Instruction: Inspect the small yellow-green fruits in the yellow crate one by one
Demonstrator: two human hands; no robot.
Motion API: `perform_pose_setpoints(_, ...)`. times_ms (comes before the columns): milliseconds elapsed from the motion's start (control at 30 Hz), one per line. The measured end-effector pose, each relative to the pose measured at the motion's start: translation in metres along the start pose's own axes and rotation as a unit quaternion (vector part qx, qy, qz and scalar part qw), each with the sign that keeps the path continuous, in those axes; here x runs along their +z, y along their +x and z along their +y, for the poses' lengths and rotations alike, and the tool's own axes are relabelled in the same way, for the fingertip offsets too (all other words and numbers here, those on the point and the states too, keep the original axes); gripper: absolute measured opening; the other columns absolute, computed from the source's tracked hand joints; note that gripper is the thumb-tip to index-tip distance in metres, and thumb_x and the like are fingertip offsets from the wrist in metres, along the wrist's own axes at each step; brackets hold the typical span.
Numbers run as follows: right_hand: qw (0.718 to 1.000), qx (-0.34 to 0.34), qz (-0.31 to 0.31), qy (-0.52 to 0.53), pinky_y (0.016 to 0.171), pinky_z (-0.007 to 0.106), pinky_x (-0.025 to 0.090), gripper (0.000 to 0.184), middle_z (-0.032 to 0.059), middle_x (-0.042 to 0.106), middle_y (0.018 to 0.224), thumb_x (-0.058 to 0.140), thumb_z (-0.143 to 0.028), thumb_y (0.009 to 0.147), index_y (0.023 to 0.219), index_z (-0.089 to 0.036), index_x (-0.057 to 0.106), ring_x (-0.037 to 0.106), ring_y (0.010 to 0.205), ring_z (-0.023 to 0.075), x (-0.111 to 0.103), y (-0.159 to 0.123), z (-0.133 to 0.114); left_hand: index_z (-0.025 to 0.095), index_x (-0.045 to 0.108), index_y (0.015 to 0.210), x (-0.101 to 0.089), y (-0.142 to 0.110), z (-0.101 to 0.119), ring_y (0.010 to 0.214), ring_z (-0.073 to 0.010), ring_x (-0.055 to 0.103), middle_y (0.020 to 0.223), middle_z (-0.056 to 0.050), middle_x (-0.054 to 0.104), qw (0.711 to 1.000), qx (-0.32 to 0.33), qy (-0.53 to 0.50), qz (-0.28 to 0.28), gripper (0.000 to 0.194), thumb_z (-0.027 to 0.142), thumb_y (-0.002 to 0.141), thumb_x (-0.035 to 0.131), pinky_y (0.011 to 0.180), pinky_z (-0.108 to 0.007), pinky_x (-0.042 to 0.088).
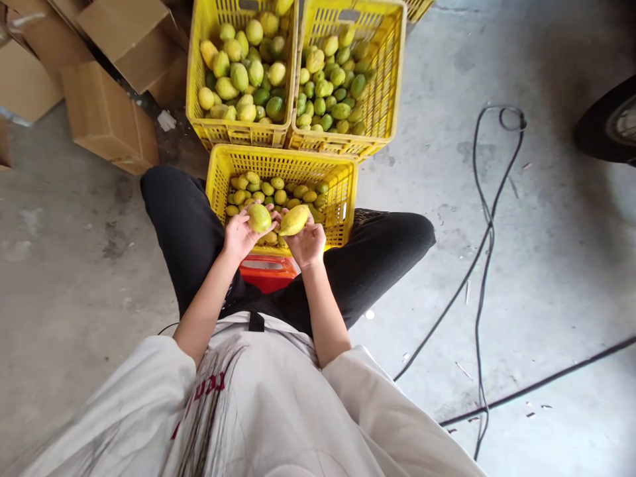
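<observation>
Holding a lemon point(259, 218), the left hand point(241, 233) is beside the right hand point(307, 244), which holds another lemon point(295, 220) above a crate point(348, 199).

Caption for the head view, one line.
Head view: left hand holds a greenish lemon, right hand a yellow one, above a yellow crate of fruit.

I count four yellow crates point(342, 149), one only peeking in up top, plus one red plastic thing point(268, 279), one wheel point(609, 126), two hands point(241, 237) and two held fruits point(294, 220). Several cardboard boxes point(102, 112) too, but the piled fruits point(239, 77) are too jumbled to count tbh.
</observation>
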State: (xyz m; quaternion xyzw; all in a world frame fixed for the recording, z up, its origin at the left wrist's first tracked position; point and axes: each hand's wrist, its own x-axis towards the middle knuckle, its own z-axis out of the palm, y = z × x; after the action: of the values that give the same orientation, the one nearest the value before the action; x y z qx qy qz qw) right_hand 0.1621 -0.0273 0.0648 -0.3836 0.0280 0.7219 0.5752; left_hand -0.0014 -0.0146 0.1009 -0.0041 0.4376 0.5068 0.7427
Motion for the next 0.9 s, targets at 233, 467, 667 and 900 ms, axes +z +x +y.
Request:
perform_pose_setpoints(233, 0.999, -0.037, 0.005, -0.016, 0.082, 0.032, 0.072, 0.031, 0.0013, 0.075, 0.099, 0.077, -0.054, 0.096, 0.116, -0.031, 0.071, 0.077, 0.1, 0.0212, 0.001, -0.006, -0.003, 0.024, 0.072, 0.128, 0.004, 0.0, 0.003, 0.092, -0.0171, 0.079, 0.103, -0.005, 0.077, 0.999, 0.028, -0.01, 0.039, 0.028, 0.044, 0.108, 0.067, 0.08, -0.024, 0.064)
perform_pose_setpoints(467, 0.995, 0.035, -0.06, -0.07, 0.066, 0.029, 0.066, 0.03, -0.001, 0.075, 0.093, 0.078, -0.029, 0.085, 0.113, -0.029, 0.067, 0.074, 0.081, 0.0195, -0.002, -0.006, 0.005, 0.024, 0.07, 0.124, -0.001, 0.003, 0.0, 0.064, -0.0133, 0.072, 0.085, 0.0, 0.073, 0.998, -0.016, 0.051, 0.023, 0.028, 0.033, 0.098, 0.073, 0.054, -0.019, 0.056)
perform_pose_setpoints(667, 0.995, 0.044, -0.06, -0.074, 0.071, 0.028, 0.068, 0.025, -0.002, 0.076, 0.089, 0.08, -0.031, 0.087, 0.107, -0.028, 0.065, 0.075, 0.079, 0.0179, 0.002, -0.002, 0.011, 0.021, 0.072, 0.128, -0.003, 0.006, 0.0, 0.074, -0.0209, 0.08, 0.089, -0.005, 0.079, 0.998, -0.038, 0.042, 0.022, 0.031, 0.03, 0.101, 0.058, 0.067, -0.029, 0.066)
perform_pose_setpoints(900, 0.999, 0.011, -0.035, 0.0, 0.097, 0.056, 0.073, 0.046, 0.0086, 0.084, 0.126, 0.062, -0.042, 0.089, 0.133, -0.029, 0.068, 0.078, 0.13, 0.0331, 0.01, -0.005, 0.002, 0.025, 0.066, 0.153, 0.0, 0.003, 0.003, 0.127, -0.031, 0.081, 0.129, -0.013, 0.084, 1.0, 0.006, -0.013, 0.02, 0.05, 0.03, 0.11, 0.04, 0.102, -0.048, 0.069)
